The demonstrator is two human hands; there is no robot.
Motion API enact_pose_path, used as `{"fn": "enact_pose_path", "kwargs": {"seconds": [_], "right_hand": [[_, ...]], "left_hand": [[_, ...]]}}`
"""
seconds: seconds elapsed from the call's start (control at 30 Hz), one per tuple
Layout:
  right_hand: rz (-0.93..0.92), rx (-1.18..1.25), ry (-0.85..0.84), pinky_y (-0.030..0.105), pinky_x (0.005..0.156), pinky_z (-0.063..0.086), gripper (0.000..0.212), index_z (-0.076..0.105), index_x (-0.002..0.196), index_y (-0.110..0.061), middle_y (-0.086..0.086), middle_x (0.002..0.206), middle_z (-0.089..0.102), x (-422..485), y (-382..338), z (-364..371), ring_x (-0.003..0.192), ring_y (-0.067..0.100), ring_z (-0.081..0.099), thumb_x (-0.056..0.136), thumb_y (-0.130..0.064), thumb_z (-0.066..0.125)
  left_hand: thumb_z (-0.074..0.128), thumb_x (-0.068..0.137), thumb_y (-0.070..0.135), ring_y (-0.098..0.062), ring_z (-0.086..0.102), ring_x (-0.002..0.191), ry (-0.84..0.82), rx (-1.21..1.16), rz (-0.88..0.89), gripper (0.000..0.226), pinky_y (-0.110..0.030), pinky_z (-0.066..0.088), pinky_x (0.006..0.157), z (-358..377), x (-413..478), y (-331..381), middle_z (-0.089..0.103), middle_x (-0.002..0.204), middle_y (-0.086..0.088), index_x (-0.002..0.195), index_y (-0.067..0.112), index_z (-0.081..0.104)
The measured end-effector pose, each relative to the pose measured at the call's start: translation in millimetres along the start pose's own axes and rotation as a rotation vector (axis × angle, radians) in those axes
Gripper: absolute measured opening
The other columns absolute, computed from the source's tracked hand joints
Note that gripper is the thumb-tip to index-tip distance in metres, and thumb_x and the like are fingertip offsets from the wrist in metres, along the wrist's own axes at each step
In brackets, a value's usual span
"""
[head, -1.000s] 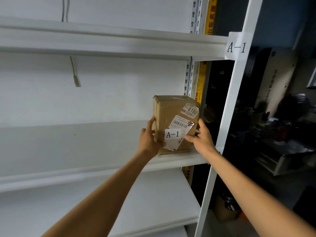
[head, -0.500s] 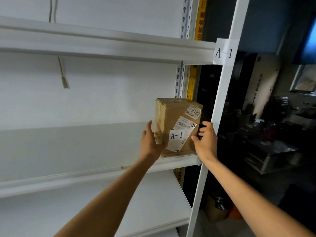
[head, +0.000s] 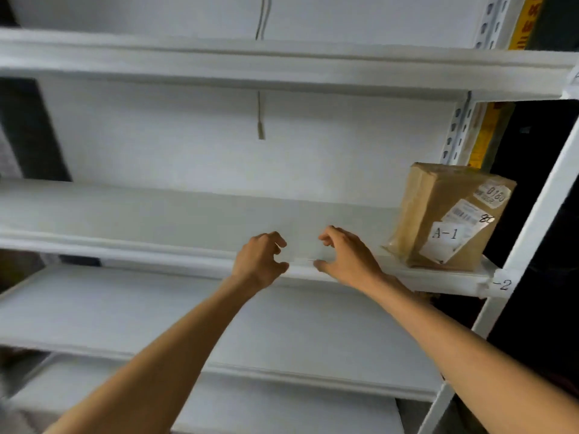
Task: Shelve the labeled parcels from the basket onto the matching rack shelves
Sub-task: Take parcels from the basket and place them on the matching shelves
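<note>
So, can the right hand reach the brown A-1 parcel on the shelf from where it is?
Probably yes. The right hand holds nothing and hovers just left of the parcel, with only bare shelf between them.

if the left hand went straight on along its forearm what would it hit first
Probably the white back panel behind the shelf: the left hand points into bare shelf space, with the parcel well off to its right. Depth is hard to judge.

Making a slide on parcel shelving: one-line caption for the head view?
A-1 parcel sits on the shelf, far right; left hand and right hand hover empty nearby.
</note>
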State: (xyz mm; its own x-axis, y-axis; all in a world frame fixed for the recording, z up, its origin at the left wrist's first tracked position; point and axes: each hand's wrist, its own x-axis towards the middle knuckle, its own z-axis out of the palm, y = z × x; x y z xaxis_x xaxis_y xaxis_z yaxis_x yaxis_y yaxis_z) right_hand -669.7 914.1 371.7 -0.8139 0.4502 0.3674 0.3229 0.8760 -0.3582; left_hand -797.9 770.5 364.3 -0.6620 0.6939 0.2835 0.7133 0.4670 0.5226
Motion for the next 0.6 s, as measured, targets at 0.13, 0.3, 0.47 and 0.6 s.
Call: {"fn": "enact_pose_path", "kwargs": {"seconds": [0.13,0.3,0.47,0.6], "right_hand": [[-0.176,0.044,-0.171,0.027,0.083,0.04,0.055,0.05,0.123,-0.015,0.0,0.125,0.055,8.2,-88.3,46.7,0.113,0.018,0.052,0.076,-0.03,0.075],[-0.435,0.121,-0.358,0.031,0.093,0.043,0.062,0.048,0.131,-0.017,0.002,0.129,0.053,-6.3,-211.0,111.7,0.119,0.02,0.049,0.077,-0.034,0.073],[-0.743,0.184,-0.56,0.031,0.094,0.044,0.063,0.048,0.133,-0.015,0.007,0.131,0.054,-54.5,-329.2,170.4,0.117,0.022,0.053,0.079,-0.033,0.075],[-1.025,0.25,-0.69,0.029,0.096,0.046,0.061,0.049,0.132,-0.013,0.007,0.13,0.055,-98.1,-407.2,203.7,0.118,0.02,0.053,0.08,-0.032,0.075]], "left_hand": [[0.075,0.076,0.026,-0.019,0.062,0.097,0.04,0.092,-0.171,0.036,-0.031,0.05,0.082,-55.8,-56.6,-77.1,0.065,0.102,0.003,0.11,0.023,0.061],[0.074,0.079,0.032,-0.019,0.062,0.098,0.121,0.205,-0.425,0.039,-0.033,0.051,0.082,-115.8,-160.9,-161.5,0.066,0.11,0.001,0.114,0.021,0.06],[0.074,0.075,0.031,-0.024,0.063,0.1,0.232,0.249,-0.78,0.033,-0.032,0.05,0.08,-164.8,-286.5,-216.2,0.067,0.107,-0.001,0.106,0.025,0.064],[0.075,0.073,0.03,-0.022,0.064,0.098,0.373,0.23,-1.02,0.033,-0.035,0.053,0.085,-190.5,-384.1,-221.6,0.069,0.103,0.0,0.104,0.026,0.065]]}}
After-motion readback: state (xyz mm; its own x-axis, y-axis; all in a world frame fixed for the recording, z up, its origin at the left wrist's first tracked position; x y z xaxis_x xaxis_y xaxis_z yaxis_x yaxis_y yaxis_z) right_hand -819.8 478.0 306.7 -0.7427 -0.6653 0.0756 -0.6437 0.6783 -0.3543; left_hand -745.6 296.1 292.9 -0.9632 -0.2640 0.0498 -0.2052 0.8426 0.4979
